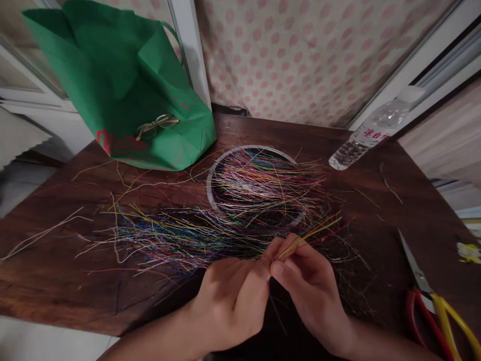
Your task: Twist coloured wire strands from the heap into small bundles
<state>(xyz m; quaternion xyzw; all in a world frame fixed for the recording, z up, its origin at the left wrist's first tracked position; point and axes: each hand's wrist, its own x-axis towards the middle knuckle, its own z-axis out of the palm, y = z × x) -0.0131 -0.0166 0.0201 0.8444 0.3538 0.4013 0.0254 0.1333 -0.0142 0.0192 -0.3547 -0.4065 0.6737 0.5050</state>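
Both my hands meet at the front edge of the dark wooden table. My right hand pinches a few thin yellow, green and red wires, whose ends fan out to the upper right. Close against it, my left hand has its fingers closed at the lower end of these wires; a dark strand hangs below. Behind my hands lies a wide pile of multicoloured wires. Another bundle of wires rests across a round, grey-rimmed dish.
A green bag with glasses on it stands at the back left. A water bottle leans at the back right. Scissors with red and yellow handles lie at the right. Loose wires are scattered on the table.
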